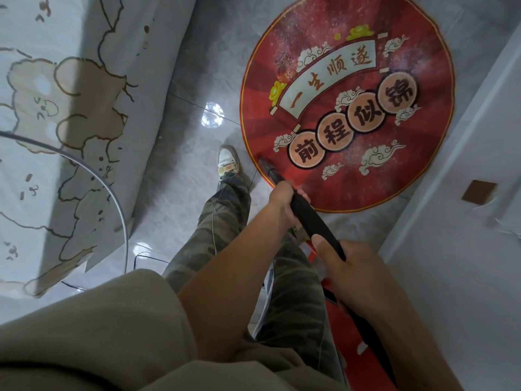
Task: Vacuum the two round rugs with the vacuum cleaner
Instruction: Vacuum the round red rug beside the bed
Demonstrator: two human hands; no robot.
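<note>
While both hands clamped the vacuum wand [320, 222], its nozzle tip [264, 164] sat on the near edge of the round red rug [366, 88], just ahead of the L hand [283, 203]. L hand was fwd, fingers wrapped round the black tube. R hand [348, 266] gripped the same tube just behind it, thumb laid along the top. Rug lay flat on the grey tile floor [191, 88], ahead & right of both hands, w/ gold rim, scroll and round char. badges. Red shape [338, 320] below R hand was partly hidden, couldn't tell what it was. White sneaker [227, 160] stood on the floor just left of the nozzle, off the rug. Camo trouser leg [225, 221] ran left of L hand. Bed w/ bear-print sheet [70, 114] was well left of both hands, thin grey cable [119, 204] arcing across its corner. White wall panel [465, 249] stood right of R hand, small brown square plate [479, 191] on it.
</note>
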